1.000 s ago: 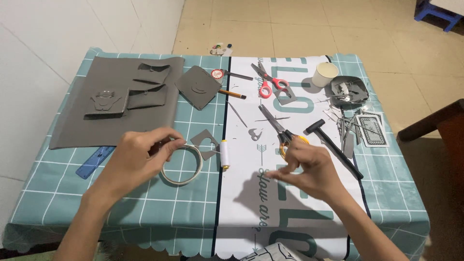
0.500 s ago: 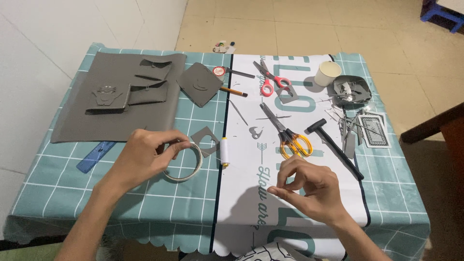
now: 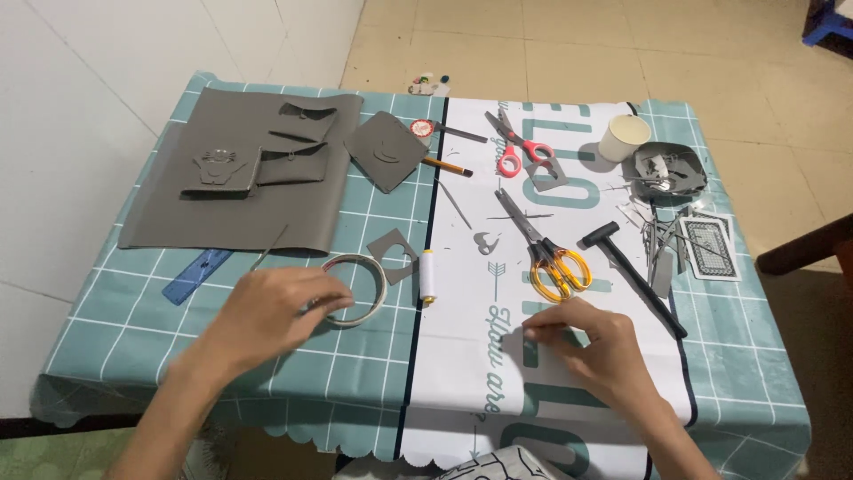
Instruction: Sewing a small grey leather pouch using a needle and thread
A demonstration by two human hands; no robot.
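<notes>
A table (image 3: 107,347) is standing close against a white tiled wall (image 3: 98,98) on the left, wearing a teal checked cloth (image 3: 293,373) with a scalloped hem; a white printed banner (image 3: 462,356) is running down its middle; beyond it, a floor (image 3: 569,44) of pale beige tiles is stretching away under soft, even light; a dark wooden piece of furniture (image 3: 809,244) is poking in at the right edge; something blue (image 3: 831,18) is sitting in the top right corner.

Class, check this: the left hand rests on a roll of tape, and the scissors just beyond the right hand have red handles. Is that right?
Not quite. In the head view, the scissors just beyond the right hand have yellow handles. The left hand does rest on the roll of tape.
</notes>
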